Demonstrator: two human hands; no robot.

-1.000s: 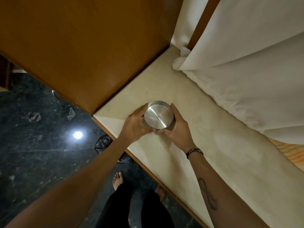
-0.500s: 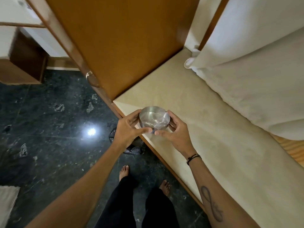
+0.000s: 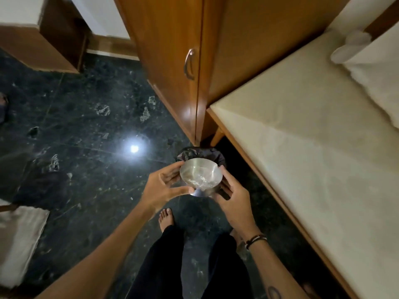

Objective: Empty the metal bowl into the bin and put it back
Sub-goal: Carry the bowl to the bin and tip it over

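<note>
The small metal bowl [image 3: 200, 176] is held upright between both hands, above the dark floor. White crumbs lie in its bottom. My left hand [image 3: 164, 186] grips its left side and my right hand [image 3: 234, 201] grips its right side. Just beyond the bowl stands the bin [image 3: 200, 153], lined with a black bag. The bowl covers most of the bin's opening, so only its far rim shows.
A wooden cupboard [image 3: 172, 61] with a metal handle stands behind the bin. The cream-topped table [image 3: 313, 147] runs along the right, with a white cloth [image 3: 377, 67] at its far end. My bare feet stand on the dark marble floor [image 3: 75, 130]. A pale mat [image 3: 19, 236] lies at left.
Both hands lifted the bowl off the table and carried it left and down, over the floor by the bin. The view swung down toward the floor.
</note>
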